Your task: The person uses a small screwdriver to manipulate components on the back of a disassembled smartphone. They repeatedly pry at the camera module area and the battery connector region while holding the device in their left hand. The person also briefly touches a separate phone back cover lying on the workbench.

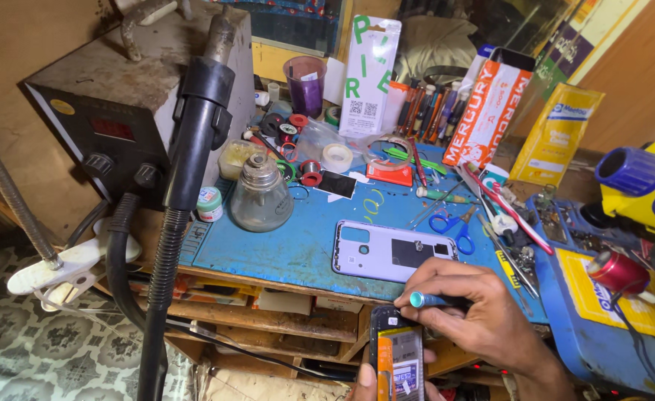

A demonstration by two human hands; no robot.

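My right hand (pixel 483 315) grips a small screwdriver with a teal cap (pixel 425 300) and points it at an opened phone (pixel 398 353) near the bottom edge. My left hand (pixel 368 380) holds that phone from below; only the thumb and a few fingertips show. The phone's inside shows an orange battery and a dark board. Just beyond, a pale lilac phone back cover (pixel 390 252) lies flat on the blue work mat (pixel 283 245).
A hot-air station (pixel 130 111) with its black nozzle and hose (pixel 193 141) stands at left. A glass spirit bottle (pixel 260 197), tape rolls, blue scissors (pixel 454 223), tweezers, screwdrivers in a holder and packaged boxes crowd the back. A yellow and blue tool (pixel 639 186) sits at right.
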